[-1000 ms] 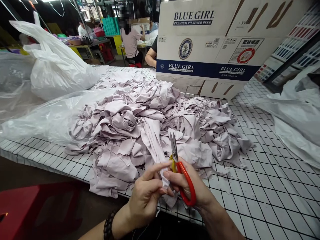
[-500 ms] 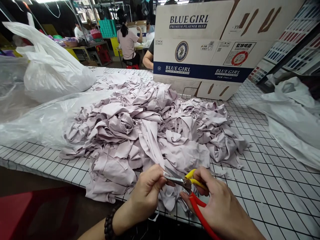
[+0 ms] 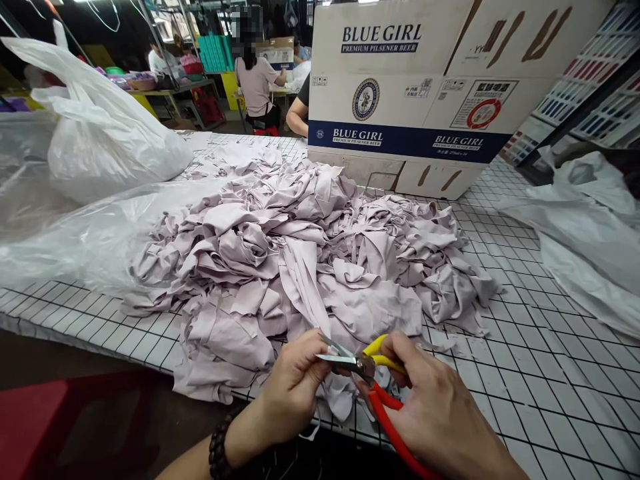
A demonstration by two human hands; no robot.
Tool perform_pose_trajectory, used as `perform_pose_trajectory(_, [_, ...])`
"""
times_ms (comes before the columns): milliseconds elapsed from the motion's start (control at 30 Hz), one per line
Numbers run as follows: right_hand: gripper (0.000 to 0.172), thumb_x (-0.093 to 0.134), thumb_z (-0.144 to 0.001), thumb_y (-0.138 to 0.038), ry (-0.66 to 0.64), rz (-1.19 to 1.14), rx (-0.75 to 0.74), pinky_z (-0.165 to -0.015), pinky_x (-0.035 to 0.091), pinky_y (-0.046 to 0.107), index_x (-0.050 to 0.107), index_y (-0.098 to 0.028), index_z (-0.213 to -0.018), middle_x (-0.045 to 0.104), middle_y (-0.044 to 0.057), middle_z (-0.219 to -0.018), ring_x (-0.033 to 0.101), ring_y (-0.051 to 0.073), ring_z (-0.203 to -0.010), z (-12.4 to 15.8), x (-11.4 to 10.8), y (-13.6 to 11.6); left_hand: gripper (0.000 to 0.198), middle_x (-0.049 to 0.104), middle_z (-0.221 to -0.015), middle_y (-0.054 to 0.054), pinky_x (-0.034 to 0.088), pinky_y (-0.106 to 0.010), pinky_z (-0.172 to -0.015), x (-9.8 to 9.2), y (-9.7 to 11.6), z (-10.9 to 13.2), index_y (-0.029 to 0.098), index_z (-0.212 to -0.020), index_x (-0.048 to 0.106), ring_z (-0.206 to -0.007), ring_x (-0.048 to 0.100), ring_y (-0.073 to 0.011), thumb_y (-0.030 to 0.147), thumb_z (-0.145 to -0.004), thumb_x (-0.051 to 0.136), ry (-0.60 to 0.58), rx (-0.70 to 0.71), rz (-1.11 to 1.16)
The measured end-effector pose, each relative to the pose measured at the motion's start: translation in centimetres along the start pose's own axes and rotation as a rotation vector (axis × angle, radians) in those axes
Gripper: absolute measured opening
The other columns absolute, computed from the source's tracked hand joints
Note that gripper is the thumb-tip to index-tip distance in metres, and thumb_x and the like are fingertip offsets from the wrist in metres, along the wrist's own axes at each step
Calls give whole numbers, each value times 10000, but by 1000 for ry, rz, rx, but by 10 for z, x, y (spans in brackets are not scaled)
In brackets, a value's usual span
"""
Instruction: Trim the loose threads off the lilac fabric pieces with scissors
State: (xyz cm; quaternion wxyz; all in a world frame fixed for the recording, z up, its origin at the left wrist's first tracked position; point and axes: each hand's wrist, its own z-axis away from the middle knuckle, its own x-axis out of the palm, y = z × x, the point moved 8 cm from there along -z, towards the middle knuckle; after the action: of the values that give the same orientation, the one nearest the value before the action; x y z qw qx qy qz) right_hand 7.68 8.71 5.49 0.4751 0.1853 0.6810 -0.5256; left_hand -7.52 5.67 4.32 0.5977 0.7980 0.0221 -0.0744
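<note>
My right hand [image 3: 434,407] grips scissors [image 3: 370,373] with one yellow and one red handle, blades pointing left and slightly apart. My left hand [image 3: 296,381] is closed in a pinch on a pale lilac fabric strip [image 3: 306,283] right at the blade tips. That strip runs up into a big heap of lilac fabric pieces [image 3: 280,253] spread over the white grid-patterned table [image 3: 525,373]. A dark bead bracelet sits on my left wrist.
A large Blue Girl beer carton [image 3: 425,87] stands behind the heap. White plastic bags lie at the left [image 3: 100,133] and right [image 3: 590,233]. A red stool [image 3: 60,427] is below the table's near edge. Other people sit at tables far behind.
The scissors swung from pointing upward to pointing left at the strip. My right hand shifted right and lower; the left hand stayed pinched on the fabric.
</note>
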Motion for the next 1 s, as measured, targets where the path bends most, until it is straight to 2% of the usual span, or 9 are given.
perform_pose_trajectory(267, [255, 649, -747, -369, -80, -10, 44, -477, 380, 252, 420, -257, -752, 597, -42, -630, 512, 143, -506, -1, 2, 0, 363, 607, -746, -47, 411, -252, -670, 0, 4, -1, 150, -767, 685, -709, 550, -147, 319, -991, 454, 2, -8, 70])
perform_pose_trajectory(500, [305, 616, -766, -371, -149, -25, 99, -496, 361, 248, 335, -261, -721, 525, -72, -574, 455, 132, -495, -1, 8, 5, 367, 581, -739, -44, 401, -254, -682, 2, 1, 0, 145, -762, 685, -714, 531, -146, 311, -990, 451, -24, -35, 94])
perform_pose_trajectory(767, [325, 610, -748, -342, -134, -38, 91, -465, 323, 233, 298, -261, -704, 464, -84, -552, 408, 119, -477, 1, 8, 3, 398, 552, -718, -37, 390, -257, -669, 2, 2, -1, 140, -741, 675, -706, 522, -148, 356, -988, 449, -36, -54, 100])
perform_pose_trajectory(1000, [344, 600, -782, -422, -148, -48, 80, -438, 314, 231, 303, -264, -710, 438, -87, -519, 394, 119, -456, -1, 8, -3, 386, 563, -737, -38, 392, -258, -667, -1, 1, 0, 147, -737, 676, -707, 528, -147, 344, -985, 456, -30, -40, 94])
